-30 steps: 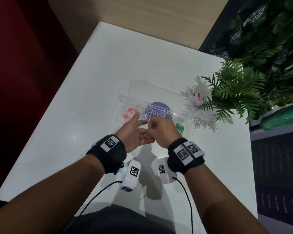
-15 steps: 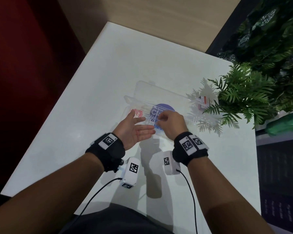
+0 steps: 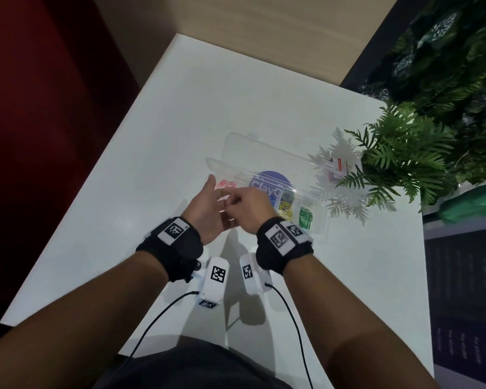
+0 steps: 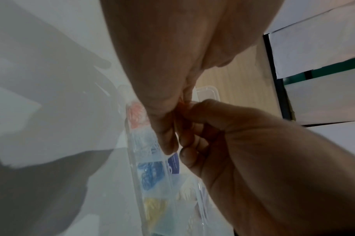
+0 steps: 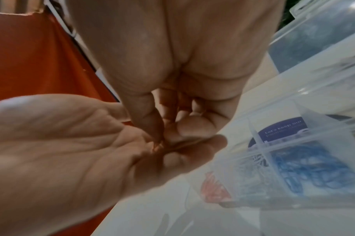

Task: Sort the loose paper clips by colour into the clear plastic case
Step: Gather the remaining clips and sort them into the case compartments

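The right hand (image 3: pixel 247 203) had come back from the case (image 3: pixel 267 181) to the flat, upturned left hand (image 3: pixel 208 214), fingertips pinching at a light, slippery clip there, best nipped across its wire loop.

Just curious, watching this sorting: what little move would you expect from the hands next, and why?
Probably the right hand lifts a clip out of the open left hand and carries it to its colour's compartment in the clear case. Its fingertips are pinched down into the left palm, right beside the red clips; the clip itself is too blurred to identify.
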`<act>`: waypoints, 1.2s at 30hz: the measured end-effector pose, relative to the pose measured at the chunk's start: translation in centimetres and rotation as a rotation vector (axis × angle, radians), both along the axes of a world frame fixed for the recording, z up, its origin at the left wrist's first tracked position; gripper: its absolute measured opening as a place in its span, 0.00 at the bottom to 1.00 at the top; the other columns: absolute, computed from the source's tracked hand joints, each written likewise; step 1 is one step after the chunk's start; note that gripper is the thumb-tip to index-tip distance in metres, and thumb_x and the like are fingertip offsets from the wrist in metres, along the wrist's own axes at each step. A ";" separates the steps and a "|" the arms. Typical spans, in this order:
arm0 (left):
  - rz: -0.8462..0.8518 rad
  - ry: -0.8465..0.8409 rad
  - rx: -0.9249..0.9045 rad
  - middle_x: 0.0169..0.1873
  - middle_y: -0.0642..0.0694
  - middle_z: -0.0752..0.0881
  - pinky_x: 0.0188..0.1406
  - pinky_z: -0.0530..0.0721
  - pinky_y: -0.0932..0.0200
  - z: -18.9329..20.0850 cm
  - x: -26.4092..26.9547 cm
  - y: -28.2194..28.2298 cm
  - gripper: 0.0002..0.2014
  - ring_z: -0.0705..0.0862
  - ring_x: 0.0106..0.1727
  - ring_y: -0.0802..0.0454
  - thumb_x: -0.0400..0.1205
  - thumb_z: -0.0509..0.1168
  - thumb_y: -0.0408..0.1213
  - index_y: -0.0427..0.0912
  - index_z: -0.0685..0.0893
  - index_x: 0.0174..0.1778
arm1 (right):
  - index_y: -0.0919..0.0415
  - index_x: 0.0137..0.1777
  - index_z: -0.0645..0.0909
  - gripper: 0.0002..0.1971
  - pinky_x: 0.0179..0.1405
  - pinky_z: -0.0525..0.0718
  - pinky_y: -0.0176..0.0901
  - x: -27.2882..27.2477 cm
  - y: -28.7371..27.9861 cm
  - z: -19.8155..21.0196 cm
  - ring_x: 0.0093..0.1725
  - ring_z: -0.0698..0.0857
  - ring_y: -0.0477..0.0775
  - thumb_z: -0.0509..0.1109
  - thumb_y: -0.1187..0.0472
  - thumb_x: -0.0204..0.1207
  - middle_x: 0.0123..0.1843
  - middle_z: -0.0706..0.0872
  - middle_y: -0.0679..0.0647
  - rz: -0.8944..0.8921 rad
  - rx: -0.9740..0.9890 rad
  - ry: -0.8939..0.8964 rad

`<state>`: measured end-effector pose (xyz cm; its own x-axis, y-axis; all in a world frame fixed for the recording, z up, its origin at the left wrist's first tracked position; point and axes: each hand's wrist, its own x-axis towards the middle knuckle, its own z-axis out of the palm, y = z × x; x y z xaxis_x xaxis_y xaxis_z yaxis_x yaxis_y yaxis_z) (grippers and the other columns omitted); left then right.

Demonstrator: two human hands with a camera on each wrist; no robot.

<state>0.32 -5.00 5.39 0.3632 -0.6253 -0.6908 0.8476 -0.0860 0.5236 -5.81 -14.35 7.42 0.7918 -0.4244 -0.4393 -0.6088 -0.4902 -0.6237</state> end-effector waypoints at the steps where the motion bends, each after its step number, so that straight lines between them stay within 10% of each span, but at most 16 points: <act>1: 0.013 -0.041 0.023 0.54 0.38 0.85 0.58 0.84 0.43 0.1 0.2 0.1 0.27 0.85 0.52 0.40 0.87 0.49 0.57 0.38 0.79 0.63 | 0.52 0.34 0.79 0.10 0.40 0.77 0.37 0.6 -0.4 -0.2 0.39 0.83 0.51 0.65 0.65 0.74 0.38 0.85 0.51 -0.043 -0.003 -0.016; 7: 0.141 -0.389 0.374 0.55 0.45 0.78 0.45 0.81 0.54 -1.3 2.2 1.0 0.08 0.80 0.50 0.47 0.84 0.59 0.37 0.43 0.78 0.57 | 0.56 0.36 0.83 0.04 0.44 0.84 0.45 3.4 -1.9 -2.2 0.43 0.88 0.57 0.72 0.60 0.72 0.38 0.87 0.54 -0.246 0.061 -0.039; 17: -0.229 -0.690 0.552 0.65 0.39 0.81 0.61 0.81 0.49 -3.3 4.8 -0.7 0.20 0.82 0.59 0.39 0.83 0.59 0.35 0.43 0.76 0.72 | 0.60 0.47 0.83 0.05 0.46 0.75 0.40 -8.3 -8.9 -2.5 0.51 0.84 0.60 0.68 0.60 0.76 0.43 0.85 0.53 -0.829 -0.158 -0.076; 22: -0.481 -0.883 0.645 0.72 0.36 0.77 0.65 0.77 0.51 -3.8 4.8 -2.6 0.27 0.80 0.67 0.36 0.83 0.57 0.28 0.43 0.66 0.80 | 0.61 0.75 0.68 0.29 0.69 0.71 0.47 -10.1 -11.0 -4.0 0.72 0.74 0.61 0.70 0.55 0.77 0.74 0.75 0.59 -0.786 -0.027 0.061; 26: -0.495 -0.925 0.688 0.72 0.37 0.77 0.66 0.75 0.54 -4.2 4.8 -2.1 0.29 0.77 0.70 0.39 0.81 0.56 0.24 0.43 0.67 0.80 | 0.57 0.82 0.56 0.37 0.76 0.69 0.53 -10.1 -10.7 -4.0 0.75 0.72 0.59 0.70 0.51 0.77 0.79 0.69 0.58 -0.768 0.148 -0.049; 31: -0.331 -0.734 0.536 0.70 0.41 0.76 0.54 0.82 0.53 -4.3 4.7 0.1 0.24 0.80 0.63 0.40 0.83 0.59 0.34 0.47 0.70 0.78 | 0.36 0.79 0.52 0.40 0.69 0.76 0.64 -11.9 -9.4 -4.0 0.70 0.78 0.61 0.64 0.30 0.69 0.77 0.72 0.56 -0.757 0.278 -0.119; 36: -0.213 -0.441 0.323 0.74 0.37 0.70 0.60 0.82 0.42 -1.7 3.8 2.0 0.31 0.75 0.71 0.32 0.80 0.41 0.70 0.66 0.57 0.80 | 0.42 0.71 0.71 0.33 0.59 0.79 0.59 -13.8 -8.9 -3.9 0.62 0.79 0.64 0.46 0.26 0.74 0.69 0.77 0.52 -0.967 0.584 -0.317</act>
